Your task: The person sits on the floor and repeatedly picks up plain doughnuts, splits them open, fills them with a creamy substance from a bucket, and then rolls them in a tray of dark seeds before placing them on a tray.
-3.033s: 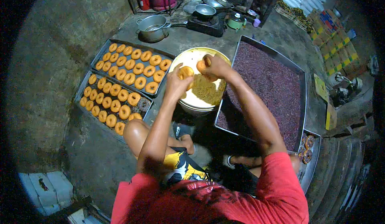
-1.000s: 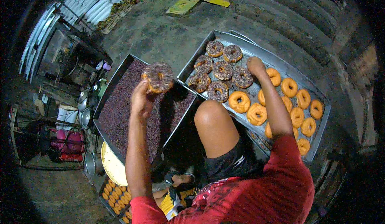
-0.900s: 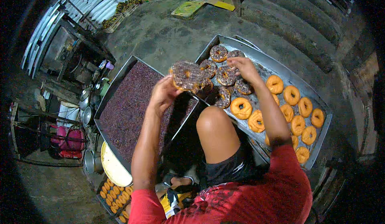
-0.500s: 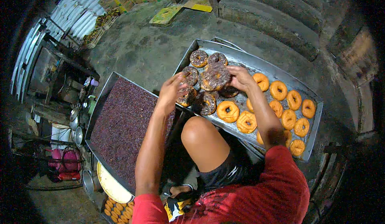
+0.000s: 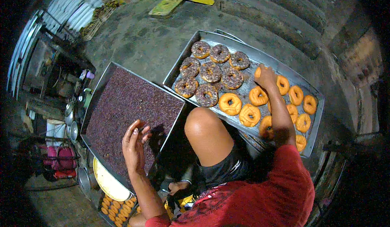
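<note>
My right hand [image 5: 266, 79] has its fingers closed on a plain golden doughnut [image 5: 257, 72] near the far side of the metal tray [image 5: 254, 50]. Left of it in that tray lie several doughnuts topped with dark sprinkles [image 5: 210, 72]. Plain doughnuts [image 5: 230, 104] fill the middle and right part. Over the right side of a square pan [image 5: 96, 89] hovers my left hand [image 5: 135, 143], empty, its fingers loosely curved and apart. Dark chocolate sprinkles [image 5: 122, 105] cover the bottom of that pan.
A round basin [image 5: 106, 182] with pale yellow contents stands below the sprinkle pan. Beside it, at the lower left, a tray holds several more golden pieces [image 5: 118, 208]. Pots [image 5: 73, 130] line the left. My bent knee [image 5: 205, 127] rises between pan and tray. Concrete steps [image 5: 268, 21] lie beyond.
The sprinkled doughnut has left my hands and lies with the others in the tray. My right hand has moved right onto a plain doughnut; my left has come back over the sprinkles.
</note>
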Demonstrator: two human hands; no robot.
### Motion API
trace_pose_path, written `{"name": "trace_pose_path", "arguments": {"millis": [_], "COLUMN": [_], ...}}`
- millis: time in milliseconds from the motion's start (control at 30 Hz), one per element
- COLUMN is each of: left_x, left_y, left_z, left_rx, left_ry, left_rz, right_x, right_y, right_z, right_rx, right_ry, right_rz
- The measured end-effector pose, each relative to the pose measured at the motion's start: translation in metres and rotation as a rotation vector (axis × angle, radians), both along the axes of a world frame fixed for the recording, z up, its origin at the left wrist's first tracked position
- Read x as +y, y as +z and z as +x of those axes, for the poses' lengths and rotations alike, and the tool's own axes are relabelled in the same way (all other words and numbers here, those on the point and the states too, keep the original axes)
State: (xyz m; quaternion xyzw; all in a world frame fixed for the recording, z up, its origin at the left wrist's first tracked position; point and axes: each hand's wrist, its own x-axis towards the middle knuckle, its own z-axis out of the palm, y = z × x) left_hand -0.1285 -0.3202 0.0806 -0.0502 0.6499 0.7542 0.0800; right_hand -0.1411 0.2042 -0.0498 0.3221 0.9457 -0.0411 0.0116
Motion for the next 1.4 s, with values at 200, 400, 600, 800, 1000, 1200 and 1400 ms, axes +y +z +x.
{"name": "trace_pose_path", "arguments": {"millis": [200, 400, 600, 800, 1000, 1200, 1400], "left_x": [-0.013, -0.011, 0.019, -0.103, -0.195, -0.269, -0.283], "left_y": [0.014, 0.005, -0.002, -0.009, -0.032, -0.071, -0.053], "left_z": [0.033, 0.050, 0.056, 0.077, 0.145, 0.201, 0.218], "left_rx": [0.073, 0.080, 0.239, 0.459, 0.341, 0.130, 0.122], "left_ry": [0.101, 0.079, 0.210, 0.559, 0.955, 1.207, 1.221], "left_rz": [0.056, 0.150, 0.963, 1.060, 0.844, 0.614, 0.325], "right_x": [-0.080, -0.125, -0.357, -0.524, -0.662, -0.764, -0.768], "right_y": [-0.010, 0.065, 0.197, 0.207, 0.186, 0.105, 0.009], "right_z": [0.060, 0.016, 0.038, -0.019, 0.027, 0.020, 0.008], "right_rx": [0.140, 0.792, 0.349, 0.303, -0.372, -0.319, -0.507], "right_ry": [0.116, 0.481, 1.419, 1.718, 1.932, 2.023, 2.188], "right_rz": [0.115, -0.318, -0.793, -0.779, -0.725, -0.576, 0.221]}}
